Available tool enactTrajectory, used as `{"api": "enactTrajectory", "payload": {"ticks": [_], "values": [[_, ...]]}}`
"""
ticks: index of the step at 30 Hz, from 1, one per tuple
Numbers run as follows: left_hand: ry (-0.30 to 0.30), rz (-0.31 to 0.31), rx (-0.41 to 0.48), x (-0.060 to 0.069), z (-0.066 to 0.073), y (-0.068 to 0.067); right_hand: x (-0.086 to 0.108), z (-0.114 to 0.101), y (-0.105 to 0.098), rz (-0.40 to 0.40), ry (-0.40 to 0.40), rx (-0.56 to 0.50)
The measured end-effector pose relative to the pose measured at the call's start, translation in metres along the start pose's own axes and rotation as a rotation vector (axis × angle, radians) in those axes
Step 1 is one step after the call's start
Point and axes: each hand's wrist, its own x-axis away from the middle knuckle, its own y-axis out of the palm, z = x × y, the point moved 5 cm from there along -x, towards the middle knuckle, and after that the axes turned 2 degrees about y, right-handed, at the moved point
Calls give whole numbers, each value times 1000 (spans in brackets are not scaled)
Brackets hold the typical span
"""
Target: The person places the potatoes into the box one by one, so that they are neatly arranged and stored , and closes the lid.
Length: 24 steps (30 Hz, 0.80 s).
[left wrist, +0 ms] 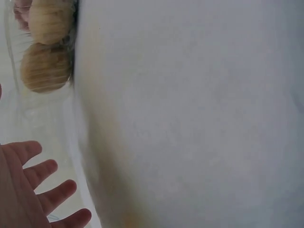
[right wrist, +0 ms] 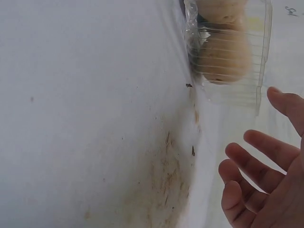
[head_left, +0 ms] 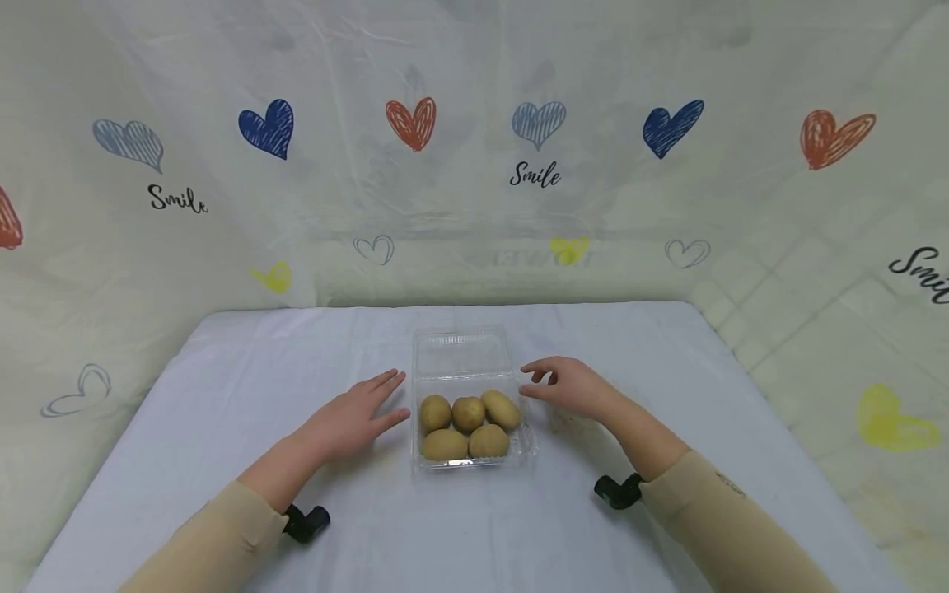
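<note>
A clear plastic clamshell box (head_left: 474,465) lies on the cloth with its lid (head_left: 461,354) raised at the back. Several potatoes (head_left: 446,445) fill it in two rows; through the ribbed wall, potatoes show in the left wrist view (left wrist: 45,69) and the right wrist view (right wrist: 225,57). To the left of the box my left hand (head_left: 356,418) hovers with fingers straight and spread, holding nothing. On the other side, my right hand (head_left: 563,385) has loosely bent fingers, its thumb and fingertips close to the box's right edge. Whether they touch it I cannot tell.
A white cloth (head_left: 356,527) covers the table. Crinkled clear plastic (head_left: 528,441) sticks out at the box's right side. Brown dirt marks (right wrist: 166,175) stain the cloth near the right hand. Behind stands a pale curtain (head_left: 474,189) printed with hearts.
</note>
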Motion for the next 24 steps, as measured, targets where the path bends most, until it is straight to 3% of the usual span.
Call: {"api": "enactTrajectory", "payload": {"ticks": [10,24], "values": [[-12,-7,-5,-19,6,0,-9,1,8,-14,26,-62],[-15,-29,-30,-32,13,2,-16,1,11,-30,22,-88]]}}
